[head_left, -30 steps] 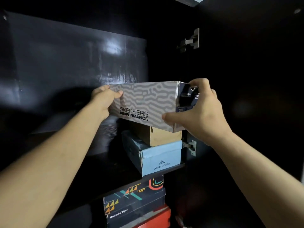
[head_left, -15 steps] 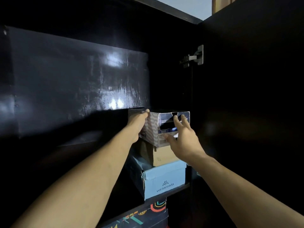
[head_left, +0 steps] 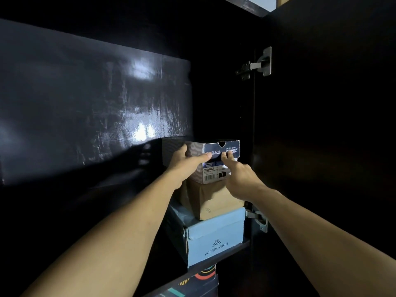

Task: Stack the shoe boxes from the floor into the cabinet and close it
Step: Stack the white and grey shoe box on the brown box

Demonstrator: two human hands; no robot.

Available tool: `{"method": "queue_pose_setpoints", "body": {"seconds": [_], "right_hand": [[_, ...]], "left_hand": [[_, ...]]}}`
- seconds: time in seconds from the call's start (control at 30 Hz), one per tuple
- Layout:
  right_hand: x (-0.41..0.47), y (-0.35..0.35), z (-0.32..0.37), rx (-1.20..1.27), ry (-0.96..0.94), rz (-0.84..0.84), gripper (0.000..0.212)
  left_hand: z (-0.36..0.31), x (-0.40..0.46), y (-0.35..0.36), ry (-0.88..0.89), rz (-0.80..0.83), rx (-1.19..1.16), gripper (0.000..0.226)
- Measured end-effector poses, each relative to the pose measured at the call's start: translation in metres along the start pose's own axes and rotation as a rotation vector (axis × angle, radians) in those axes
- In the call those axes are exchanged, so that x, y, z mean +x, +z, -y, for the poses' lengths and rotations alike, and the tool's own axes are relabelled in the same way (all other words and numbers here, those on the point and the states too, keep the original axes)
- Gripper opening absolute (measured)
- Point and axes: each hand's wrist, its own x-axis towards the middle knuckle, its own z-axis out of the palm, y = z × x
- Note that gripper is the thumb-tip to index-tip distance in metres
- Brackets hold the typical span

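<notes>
A grey Skechers shoe box point(head_left: 214, 175) sits end-on atop a brown box point(head_left: 216, 202), which rests on a light blue veranevada box point(head_left: 216, 239) on a dark cabinet shelf point(head_left: 231, 254). My left hand point(head_left: 184, 165) wraps the grey box's front left corner, thumb across the labelled end and fingers along the side. The straight fingertips of my right hand point(head_left: 240, 176) press on that same end. A patterned dark box point(head_left: 201, 281) shows on the level below.
The cabinet's open door point(head_left: 321, 146) stands at the right on an upper hinge point(head_left: 260, 63) and a lower hinge point(head_left: 258, 217). A large glossy black panel point(head_left: 96, 114) fills the left of the cabinet interior.
The grey box went from being carried sideways in both hands to resting end-on on the brown box. My left thumb has come round onto its front face; the view has drawn back.
</notes>
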Motion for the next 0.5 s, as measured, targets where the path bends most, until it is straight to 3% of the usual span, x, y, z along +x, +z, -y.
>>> {"method": "queue_pose_setpoints", "body": {"seconds": [0.3,0.5], "right_hand": [[-0.006,-0.001,0.001,0.02,0.035,0.029,0.079],[-0.026,-0.025,-0.016,0.078,0.083,-0.001,0.068]], "left_hand": [[-0.001,-0.001,0.0,0.081,0.04,0.012,0.095],[-0.004,0.0,0.007,0.025,0.062,0.1,0.09]]}}
